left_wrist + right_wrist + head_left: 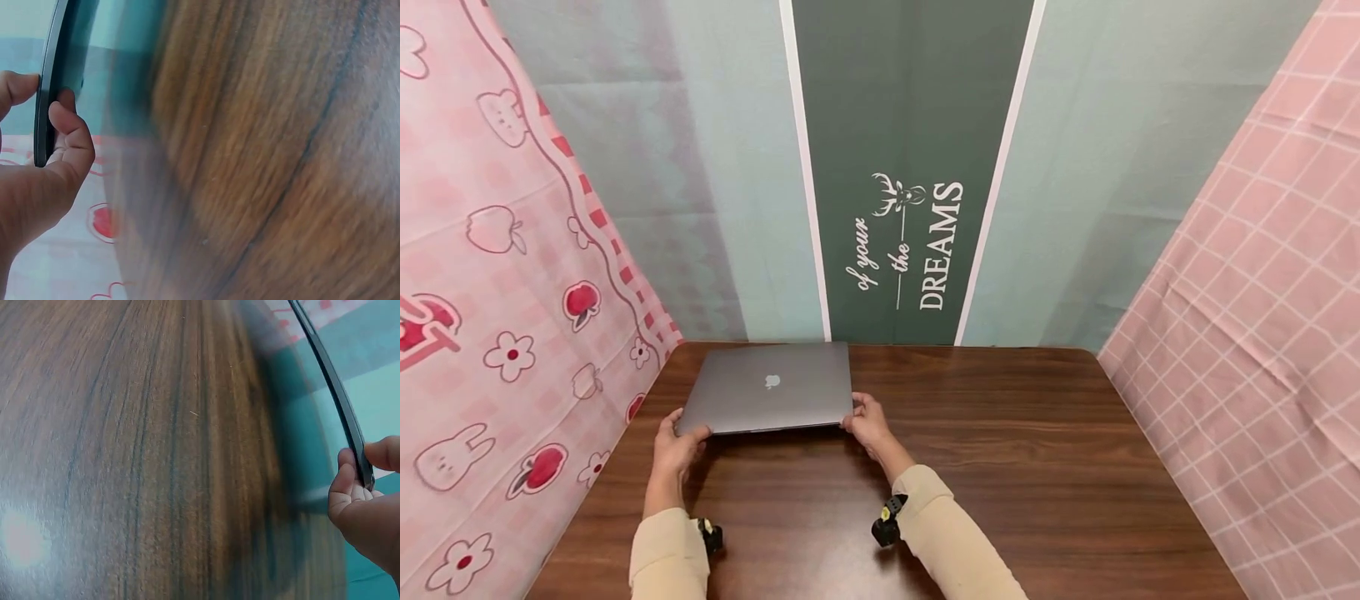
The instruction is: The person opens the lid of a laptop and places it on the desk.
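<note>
1. The fingers [69, 134] of the left hand [674, 446] curl round the near left corner of the closed grey laptop [767, 392], thumb on top, other fingers beneath; the wrist view shows the thin edge pinched between them.
2. The right hand [867, 423] pinches the near right corner the same way, its fingers [347, 482] under the edge and the thumb above.
3. The laptop sits left of centre in the head view, at the far side of the dark wood counter [1000, 467]; its near edge looks raised a little, its far edge seems to rest on the wood.
4. To handle it well, I would keep both grips level, so the lid stays closed, and move both corners together rather than twist one.
</note>
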Demonstrator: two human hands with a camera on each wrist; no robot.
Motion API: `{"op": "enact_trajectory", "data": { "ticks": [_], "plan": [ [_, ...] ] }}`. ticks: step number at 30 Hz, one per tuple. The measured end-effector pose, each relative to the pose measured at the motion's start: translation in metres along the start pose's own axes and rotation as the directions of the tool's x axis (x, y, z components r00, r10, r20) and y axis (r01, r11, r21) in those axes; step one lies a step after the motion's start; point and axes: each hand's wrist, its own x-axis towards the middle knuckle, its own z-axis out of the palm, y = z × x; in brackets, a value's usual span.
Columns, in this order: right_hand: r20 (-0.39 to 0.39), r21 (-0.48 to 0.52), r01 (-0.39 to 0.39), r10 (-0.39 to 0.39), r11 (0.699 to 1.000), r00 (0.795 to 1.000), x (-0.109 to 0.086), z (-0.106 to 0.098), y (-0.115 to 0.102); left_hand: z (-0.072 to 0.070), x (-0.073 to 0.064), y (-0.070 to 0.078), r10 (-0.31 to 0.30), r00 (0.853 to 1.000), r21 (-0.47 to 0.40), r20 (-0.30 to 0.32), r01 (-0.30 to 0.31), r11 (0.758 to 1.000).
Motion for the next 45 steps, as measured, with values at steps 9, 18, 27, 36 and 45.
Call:
{"op": "enact_trajectory", "data": {
  "ticks": [9,18,27,36,45],
  "plan": [
    [0.033,-0.009,0.044,-0.044,0.999,0.998,-0.024,-0.006,-0.035,0.005,-0.011,0.007,0.04,0.999,-0.04,-0.019,-0.04,0.998],
    [0.014,-0.026,0.068,-0.068,0.997,0.998,-0.026,-0.025,-0.016,0.017,-0.03,-0.002,0.038,0.999,-0.063,-0.006,-0.039,0.997],
    [0.044,0.03,0.101,-0.102,0.994,0.994,-0.049,-0.048,-0.025,0.031,-0.058,-0.003,0.067,0.997,-0.134,-0.032,-0.07,0.989],
    [0.035,0.049,0.116,-0.117,0.992,0.992,-0.085,-0.059,-0.038,0.04,-0.077,0.002,0.115,0.991,-0.095,-0.062,-0.121,0.988],
    [0.011,0.078,0.098,-0.099,0.992,0.995,-0.098,-0.071,-0.032,0.045,-0.097,0.003,0.136,0.99,-0.02,-0.04,-0.137,0.99]
  ]
}}
